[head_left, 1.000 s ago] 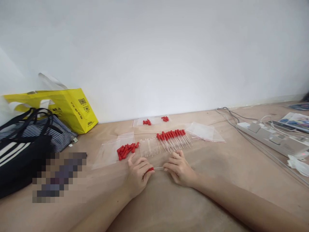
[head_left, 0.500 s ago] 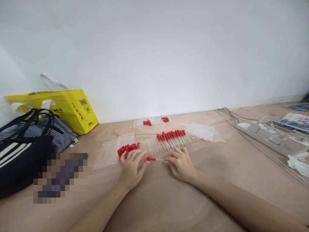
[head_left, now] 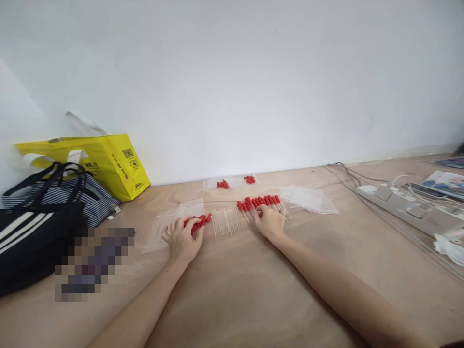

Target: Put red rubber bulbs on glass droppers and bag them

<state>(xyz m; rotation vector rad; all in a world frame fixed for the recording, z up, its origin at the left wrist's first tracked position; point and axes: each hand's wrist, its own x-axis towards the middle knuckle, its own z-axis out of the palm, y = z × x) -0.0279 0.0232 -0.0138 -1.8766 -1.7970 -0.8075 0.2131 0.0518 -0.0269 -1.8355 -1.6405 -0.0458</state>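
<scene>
My left hand point(head_left: 184, 242) reaches over a pile of red rubber bulbs point(head_left: 200, 221) on a clear plastic bag point(head_left: 159, 232). Its fingers are apart and touch the pile; a bulb under them cannot be made out. My right hand point(head_left: 271, 222) is pinched closed on a dropper, mostly hidden by the fingers, at the near left part of a row of red-topped droppers point(head_left: 268, 200). Between the two hands lie several clear thin tubes point(head_left: 226, 220) side by side, with no bulbs on them.
Near the wall, another clear bag point(head_left: 235, 181) lies with small red bulbs and tubes. A flat plastic bag point(head_left: 308, 198) is right of the row. Yellow point(head_left: 125, 169) and black point(head_left: 36, 251) bags stand left; a power strip point(head_left: 409, 205) with cables lies right.
My right hand has carried the dropper from the near middle up to the row of droppers. The left hand has moved left, back onto the pile of red bulbs.
</scene>
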